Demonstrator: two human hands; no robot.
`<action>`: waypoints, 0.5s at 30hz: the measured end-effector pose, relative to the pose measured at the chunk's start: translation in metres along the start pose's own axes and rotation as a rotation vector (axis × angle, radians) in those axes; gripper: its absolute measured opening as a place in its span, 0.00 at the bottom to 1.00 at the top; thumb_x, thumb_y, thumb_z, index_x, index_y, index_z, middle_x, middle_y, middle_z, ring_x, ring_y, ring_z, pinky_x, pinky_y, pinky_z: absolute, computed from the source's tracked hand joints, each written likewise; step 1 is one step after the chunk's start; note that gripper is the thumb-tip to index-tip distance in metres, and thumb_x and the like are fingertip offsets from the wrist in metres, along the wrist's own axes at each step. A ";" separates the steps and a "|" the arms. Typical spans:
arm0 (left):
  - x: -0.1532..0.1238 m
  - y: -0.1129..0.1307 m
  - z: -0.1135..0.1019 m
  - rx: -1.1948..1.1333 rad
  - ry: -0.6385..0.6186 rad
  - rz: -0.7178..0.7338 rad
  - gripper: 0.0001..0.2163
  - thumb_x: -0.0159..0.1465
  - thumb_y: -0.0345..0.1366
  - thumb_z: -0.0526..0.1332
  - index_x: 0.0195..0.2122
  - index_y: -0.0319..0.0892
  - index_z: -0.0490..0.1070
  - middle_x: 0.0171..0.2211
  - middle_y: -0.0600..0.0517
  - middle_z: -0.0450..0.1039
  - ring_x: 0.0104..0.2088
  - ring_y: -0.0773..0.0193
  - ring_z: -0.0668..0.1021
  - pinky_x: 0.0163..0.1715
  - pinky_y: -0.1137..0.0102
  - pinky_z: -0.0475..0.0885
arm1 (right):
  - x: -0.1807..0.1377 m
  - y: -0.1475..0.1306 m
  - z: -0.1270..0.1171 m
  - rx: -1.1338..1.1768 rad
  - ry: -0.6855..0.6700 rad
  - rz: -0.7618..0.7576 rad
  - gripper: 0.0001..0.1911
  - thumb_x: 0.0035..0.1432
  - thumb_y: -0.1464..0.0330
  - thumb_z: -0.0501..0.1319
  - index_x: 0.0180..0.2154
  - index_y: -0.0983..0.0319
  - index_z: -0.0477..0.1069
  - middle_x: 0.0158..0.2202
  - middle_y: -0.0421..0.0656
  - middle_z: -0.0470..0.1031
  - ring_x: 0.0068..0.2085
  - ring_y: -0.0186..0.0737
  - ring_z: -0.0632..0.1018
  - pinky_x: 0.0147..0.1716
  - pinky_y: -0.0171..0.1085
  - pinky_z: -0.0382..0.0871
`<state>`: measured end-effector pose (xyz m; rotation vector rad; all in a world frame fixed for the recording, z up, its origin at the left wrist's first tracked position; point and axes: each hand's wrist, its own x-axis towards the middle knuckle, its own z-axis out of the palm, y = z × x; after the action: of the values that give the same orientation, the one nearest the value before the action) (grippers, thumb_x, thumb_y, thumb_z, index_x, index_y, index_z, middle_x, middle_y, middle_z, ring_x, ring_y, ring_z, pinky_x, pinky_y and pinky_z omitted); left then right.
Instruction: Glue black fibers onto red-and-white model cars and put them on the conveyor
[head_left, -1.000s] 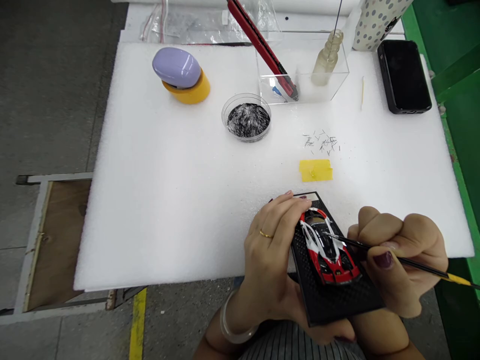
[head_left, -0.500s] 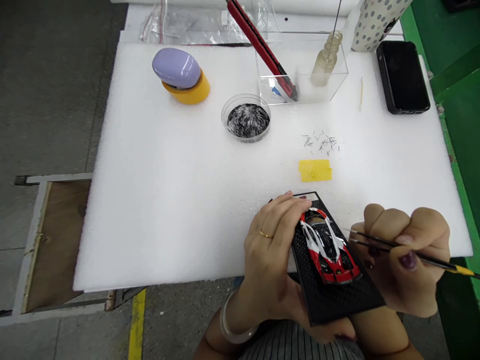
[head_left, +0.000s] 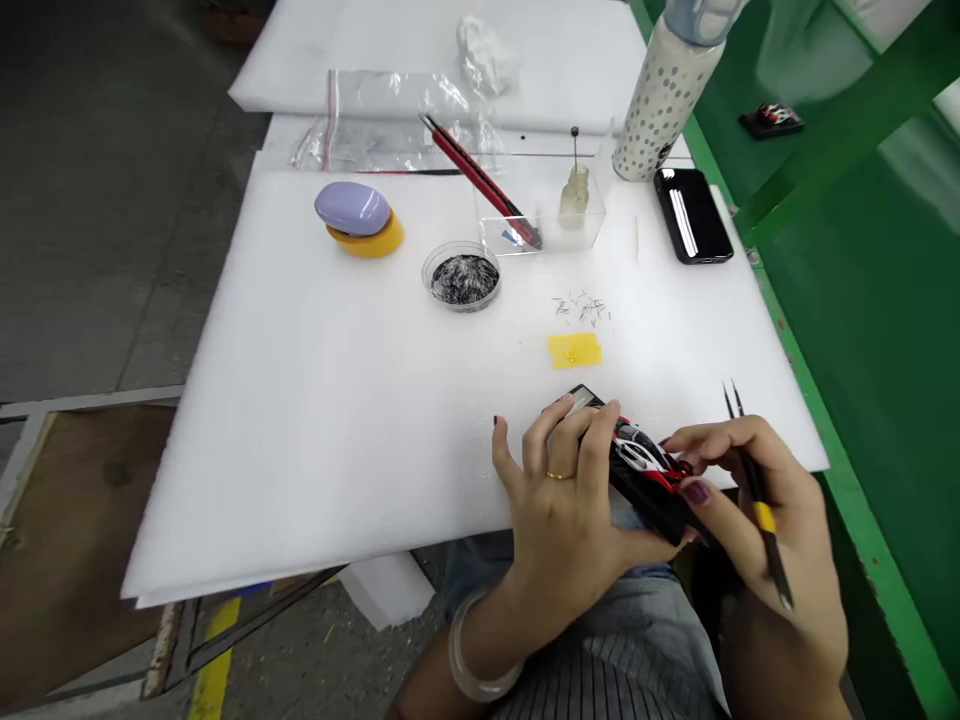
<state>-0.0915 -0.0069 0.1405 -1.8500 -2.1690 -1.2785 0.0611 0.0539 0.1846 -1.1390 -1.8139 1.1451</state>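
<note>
A red, white and black model car sits on a black textured base, tilted over the near edge of the foam sheet. My left hand grips the base from the left, fingers over its far end and thumb along the near side. My right hand keeps black tweezers with a yellow band tucked between its fingers, tips pointing away from me. Its thumb and forefinger touch the car's near end. Just beyond the base lies a piece of yellow tape with tiny specks on it.
Short black slivers are scattered past the tape. Behind them stand a round dish of black strands and a clear box with a red cutter and small bottle. A phone, dotted bottle and purple object on yellow tape roll surround them.
The tweezers have swung from pointing left at the car to pointing away from me. My right thumb and forefinger have come onto the car. The base is tilted differently, and the view has shifted.
</note>
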 end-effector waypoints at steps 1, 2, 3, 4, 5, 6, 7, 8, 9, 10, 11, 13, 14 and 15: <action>0.000 0.002 0.002 0.007 0.006 -0.008 0.44 0.54 0.69 0.64 0.61 0.39 0.64 0.48 0.42 0.79 0.56 0.40 0.75 0.70 0.48 0.39 | -0.001 0.000 -0.002 -0.055 -0.012 -0.004 0.10 0.59 0.64 0.69 0.37 0.56 0.69 0.38 0.41 0.79 0.40 0.41 0.80 0.35 0.37 0.73; 0.001 0.005 0.005 0.012 0.016 -0.015 0.43 0.55 0.69 0.64 0.61 0.39 0.64 0.47 0.43 0.79 0.56 0.41 0.75 0.70 0.49 0.37 | 0.000 0.001 -0.003 -0.100 -0.014 -0.010 0.12 0.59 0.64 0.70 0.37 0.56 0.68 0.38 0.40 0.79 0.40 0.40 0.79 0.35 0.36 0.73; 0.001 0.007 0.007 0.019 0.028 -0.019 0.43 0.55 0.69 0.63 0.61 0.40 0.65 0.47 0.43 0.79 0.56 0.41 0.75 0.70 0.50 0.36 | 0.000 0.003 -0.003 -0.135 -0.018 -0.008 0.12 0.59 0.64 0.70 0.36 0.57 0.66 0.37 0.40 0.79 0.39 0.39 0.79 0.35 0.36 0.72; 0.002 0.009 0.009 0.029 0.037 -0.020 0.42 0.56 0.69 0.63 0.60 0.40 0.65 0.46 0.44 0.79 0.55 0.42 0.75 0.70 0.50 0.35 | 0.001 0.004 -0.002 -0.161 -0.016 0.002 0.13 0.59 0.64 0.69 0.36 0.57 0.65 0.37 0.40 0.79 0.38 0.39 0.78 0.34 0.35 0.71; 0.002 0.011 0.011 0.043 0.041 -0.025 0.41 0.56 0.69 0.63 0.60 0.40 0.66 0.46 0.44 0.79 0.55 0.42 0.75 0.70 0.49 0.34 | 0.002 0.006 -0.001 -0.175 -0.013 0.010 0.13 0.59 0.64 0.69 0.35 0.57 0.65 0.36 0.40 0.78 0.37 0.38 0.78 0.34 0.35 0.71; 0.002 0.013 0.013 0.058 0.039 -0.028 0.41 0.57 0.68 0.63 0.60 0.40 0.66 0.46 0.44 0.79 0.55 0.42 0.75 0.70 0.48 0.33 | 0.002 0.007 0.001 -0.178 -0.010 0.017 0.12 0.60 0.64 0.68 0.35 0.58 0.64 0.36 0.40 0.78 0.36 0.37 0.77 0.34 0.35 0.71; 0.002 0.014 0.014 0.070 0.035 -0.026 0.41 0.57 0.68 0.63 0.60 0.40 0.66 0.47 0.43 0.79 0.55 0.42 0.74 0.69 0.47 0.32 | 0.002 0.008 0.002 -0.170 -0.006 0.021 0.12 0.60 0.64 0.67 0.34 0.58 0.64 0.35 0.40 0.78 0.35 0.37 0.77 0.34 0.35 0.71; 0.003 0.014 0.015 0.075 0.025 -0.015 0.41 0.57 0.68 0.63 0.60 0.39 0.66 0.48 0.42 0.78 0.56 0.41 0.74 0.69 0.46 0.32 | 0.002 0.009 0.003 -0.157 -0.002 0.022 0.13 0.61 0.63 0.67 0.34 0.58 0.63 0.35 0.41 0.78 0.35 0.36 0.77 0.34 0.35 0.71; 0.004 0.012 0.014 0.069 0.016 0.005 0.42 0.57 0.68 0.64 0.61 0.39 0.65 0.49 0.41 0.77 0.57 0.41 0.73 0.69 0.45 0.35 | 0.002 0.011 0.003 -0.142 0.001 0.026 0.13 0.61 0.63 0.66 0.34 0.58 0.62 0.36 0.41 0.78 0.35 0.36 0.77 0.35 0.35 0.72; 0.005 0.009 0.013 0.051 0.014 0.032 0.43 0.57 0.69 0.64 0.62 0.38 0.64 0.52 0.39 0.75 0.59 0.40 0.71 0.69 0.44 0.39 | 0.002 0.012 0.002 -0.132 0.010 0.028 0.14 0.61 0.62 0.66 0.34 0.58 0.62 0.36 0.42 0.79 0.35 0.37 0.78 0.36 0.36 0.72; 0.007 0.004 0.011 0.027 0.027 0.063 0.45 0.56 0.69 0.64 0.63 0.38 0.63 0.55 0.37 0.73 0.61 0.39 0.69 0.68 0.44 0.43 | 0.003 0.015 -0.002 -0.133 0.025 0.030 0.14 0.62 0.61 0.66 0.34 0.58 0.61 0.38 0.43 0.79 0.36 0.38 0.78 0.37 0.37 0.72; 0.011 -0.010 0.002 -0.013 0.074 0.104 0.45 0.58 0.68 0.64 0.65 0.39 0.60 0.60 0.36 0.69 0.65 0.38 0.65 0.66 0.44 0.53 | 0.007 0.022 -0.016 -0.172 0.096 0.023 0.16 0.61 0.58 0.66 0.34 0.58 0.60 0.39 0.45 0.80 0.38 0.41 0.79 0.39 0.39 0.72; 0.013 -0.019 -0.002 -0.011 0.114 0.103 0.42 0.60 0.66 0.63 0.65 0.40 0.60 0.60 0.36 0.68 0.66 0.38 0.64 0.65 0.45 0.55 | 0.012 0.028 -0.027 -0.210 0.152 0.020 0.17 0.61 0.57 0.66 0.34 0.57 0.60 0.40 0.46 0.80 0.39 0.42 0.80 0.40 0.40 0.71; 0.015 -0.029 -0.007 0.004 0.118 0.082 0.39 0.63 0.63 0.63 0.65 0.40 0.60 0.60 0.37 0.69 0.66 0.39 0.64 0.65 0.46 0.58 | 0.018 0.036 -0.040 -0.259 0.219 0.021 0.18 0.60 0.55 0.66 0.34 0.57 0.60 0.40 0.46 0.81 0.40 0.44 0.80 0.40 0.41 0.71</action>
<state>-0.1229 0.0020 0.1364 -1.7931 -2.0140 -1.3294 0.1001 0.0911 0.1680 -1.3765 -1.8161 0.7763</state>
